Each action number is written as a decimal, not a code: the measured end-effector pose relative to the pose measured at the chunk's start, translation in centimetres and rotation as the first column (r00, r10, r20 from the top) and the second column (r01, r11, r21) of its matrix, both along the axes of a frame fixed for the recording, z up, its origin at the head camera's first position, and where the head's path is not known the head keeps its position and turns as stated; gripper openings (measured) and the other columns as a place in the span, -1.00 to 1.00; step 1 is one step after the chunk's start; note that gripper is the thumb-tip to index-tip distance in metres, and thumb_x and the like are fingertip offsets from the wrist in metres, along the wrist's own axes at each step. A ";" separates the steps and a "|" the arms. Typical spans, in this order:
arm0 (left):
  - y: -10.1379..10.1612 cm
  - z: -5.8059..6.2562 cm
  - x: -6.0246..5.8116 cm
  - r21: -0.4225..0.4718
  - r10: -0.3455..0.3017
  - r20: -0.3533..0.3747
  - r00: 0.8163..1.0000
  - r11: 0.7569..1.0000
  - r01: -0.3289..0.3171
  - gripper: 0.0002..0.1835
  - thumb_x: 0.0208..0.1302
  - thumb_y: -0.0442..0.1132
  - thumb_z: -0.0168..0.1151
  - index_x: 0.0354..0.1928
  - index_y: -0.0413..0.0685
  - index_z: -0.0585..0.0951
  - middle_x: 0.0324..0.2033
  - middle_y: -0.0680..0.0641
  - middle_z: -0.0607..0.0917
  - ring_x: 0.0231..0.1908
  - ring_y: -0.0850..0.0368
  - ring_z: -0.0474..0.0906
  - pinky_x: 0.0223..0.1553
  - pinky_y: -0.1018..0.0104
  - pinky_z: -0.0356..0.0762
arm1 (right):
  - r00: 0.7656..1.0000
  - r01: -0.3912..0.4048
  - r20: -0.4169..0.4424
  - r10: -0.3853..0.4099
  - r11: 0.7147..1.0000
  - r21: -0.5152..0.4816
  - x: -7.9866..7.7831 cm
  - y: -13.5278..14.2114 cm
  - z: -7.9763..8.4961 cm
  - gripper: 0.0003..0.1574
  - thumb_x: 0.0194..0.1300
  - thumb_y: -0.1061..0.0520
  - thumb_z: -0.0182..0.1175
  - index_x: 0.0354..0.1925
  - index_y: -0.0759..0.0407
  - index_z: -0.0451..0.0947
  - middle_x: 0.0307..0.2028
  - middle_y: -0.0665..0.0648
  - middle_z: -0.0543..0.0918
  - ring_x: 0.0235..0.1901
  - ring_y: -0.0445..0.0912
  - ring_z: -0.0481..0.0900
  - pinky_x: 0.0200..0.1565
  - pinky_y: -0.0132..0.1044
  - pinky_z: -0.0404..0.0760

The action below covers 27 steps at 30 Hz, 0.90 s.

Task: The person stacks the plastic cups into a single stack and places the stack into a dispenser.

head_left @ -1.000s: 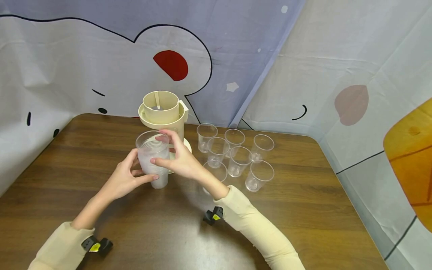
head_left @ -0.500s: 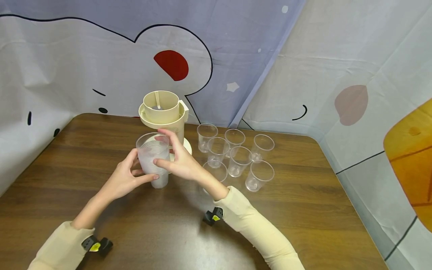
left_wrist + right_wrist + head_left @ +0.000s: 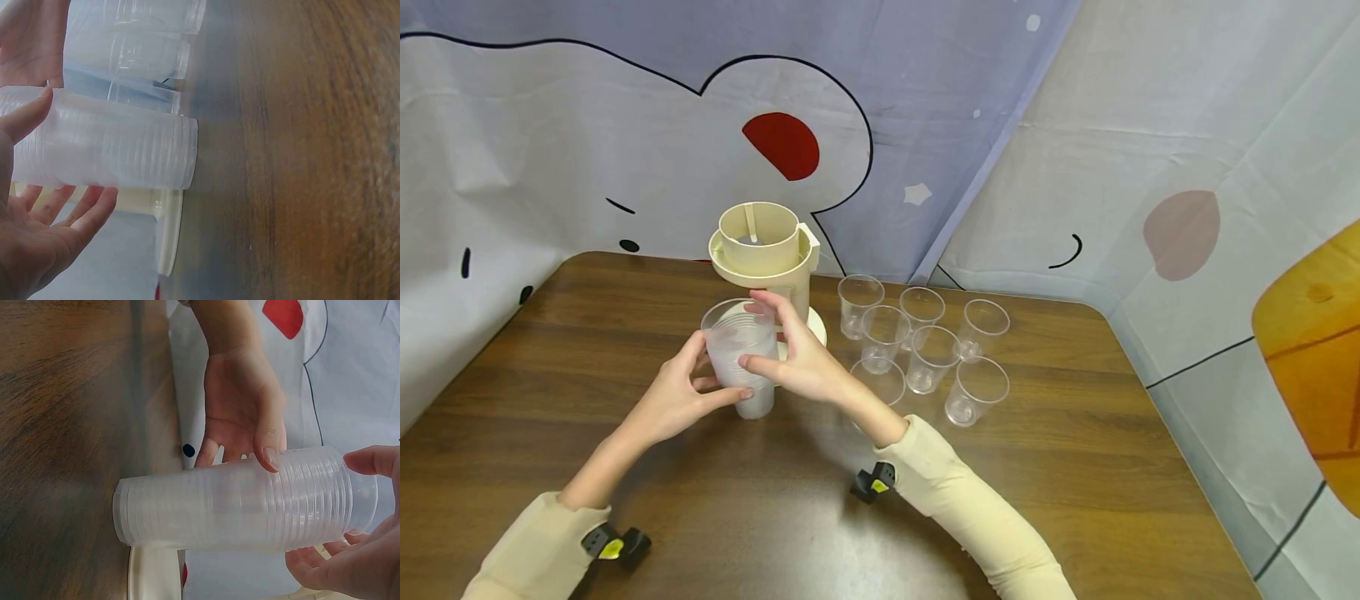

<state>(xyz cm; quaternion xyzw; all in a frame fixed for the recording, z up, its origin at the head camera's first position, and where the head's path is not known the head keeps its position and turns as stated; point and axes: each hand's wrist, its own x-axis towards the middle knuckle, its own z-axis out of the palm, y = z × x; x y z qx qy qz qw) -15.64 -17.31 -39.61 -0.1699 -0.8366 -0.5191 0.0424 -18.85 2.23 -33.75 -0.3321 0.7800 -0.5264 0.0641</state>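
Both hands are at a stack of clear plastic cups (image 3: 741, 350), nested and upright in front of a cream-coloured appliance. My left hand (image 3: 679, 392) grips the stack from the left, thumb in front and fingers behind, as the left wrist view also shows on the ribbed stack (image 3: 112, 137). From the right, my right hand (image 3: 797, 354) holds the upper part, its thumb on the near side and its fingers near the top rim. In the right wrist view that thumb and fingers close around the rim end of the stack (image 3: 237, 503).
The cream appliance (image 3: 760, 250), with a round open top, stands right behind the stack. Several single clear cups (image 3: 933, 358) stand upright in a cluster to the right, one partly behind my right forearm. A printed cloth (image 3: 925, 150) hangs along the back edge of the wooden table (image 3: 1075, 467).
The top rim of the stack sits slightly lower than a second ago, and the fingers of my right hand have shifted slightly with it. My left hand stays where it was.
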 end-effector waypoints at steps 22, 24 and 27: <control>-0.1 0.0 -0.2 0.003 -0.003 0.006 1.000 1.000 0.003 -0.21 0.06 -0.27 0.47 0.28 -0.13 0.23 0.17 -0.13 0.45 0.11 -0.17 0.49 -0.03 0.16 0.66 | 0.999 0.035 0.024 -0.035 0.999 0.004 0.2 -0.3 -0.3 -0.09 0.18 0.17 0.30 0.39 0.19 0.10 0.36 0.16 0.28 0.33 -0.09 0.27 0.31 -0.31 0.34; -0.1 0.0 -0.2 0.003 -0.004 0.010 1.000 1.000 0.004 -0.22 0.06 -0.27 0.47 0.27 -0.12 0.23 0.16 -0.13 0.45 0.12 -0.17 0.49 -0.03 0.17 0.66 | 0.999 0.042 0.028 -0.042 0.999 0.005 0.2 -0.3 -0.3 -0.09 0.18 0.17 0.30 0.39 0.19 0.10 0.36 0.16 0.28 0.33 -0.09 0.27 0.32 -0.32 0.34; 0.0 0.0 -0.2 0.004 -0.007 0.016 1.000 1.000 0.007 -0.22 0.06 -0.26 0.47 0.27 -0.12 0.23 0.16 -0.13 0.45 0.13 -0.18 0.48 -0.02 0.16 0.66 | 0.998 0.053 0.028 -0.054 0.999 0.010 0.1 -0.3 -0.4 -0.10 0.17 0.18 0.31 0.39 0.19 0.11 0.35 0.16 0.29 0.32 -0.08 0.28 0.31 -0.32 0.36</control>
